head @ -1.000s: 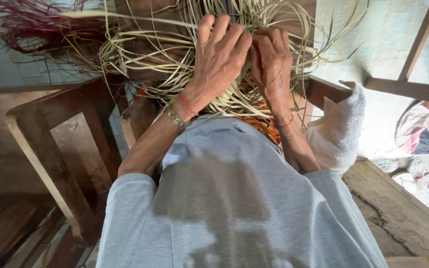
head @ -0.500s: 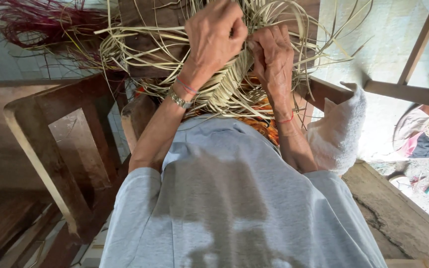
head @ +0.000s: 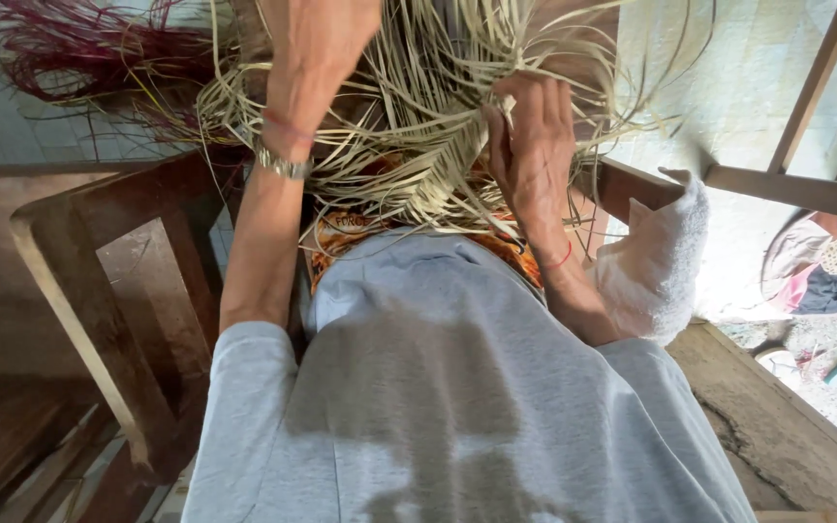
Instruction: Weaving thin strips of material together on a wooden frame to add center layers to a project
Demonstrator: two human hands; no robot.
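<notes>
A partly woven piece of pale straw strips (head: 438, 184) rests on my lap, with loose strips (head: 409, 77) fanning up and outward. My left hand (head: 312, 58) is raised to the top edge, wrist bearing a metal watch and a red thread. It draws a bunch of strips taut upward, and its fingertips are cut off by the frame. My right hand (head: 530, 136) lies on the right side of the weave, fingers curled on the strips there. An orange patterned cloth (head: 341, 232) shows under the weave.
A wooden chair (head: 99, 291) stands at my left. A bundle of dark red fibres (head: 70, 48) lies at the top left. A white towel (head: 661, 252) hangs by my right elbow over a worn wooden ledge (head: 787, 426). Wooden rails (head: 806, 184) and clothes (head: 825, 271) are at right.
My left hand closed on a bunch of strips and pulled them up and to the left, leaving the weave. My right hand stayed on the weave. The orange cloth is now uncovered.
</notes>
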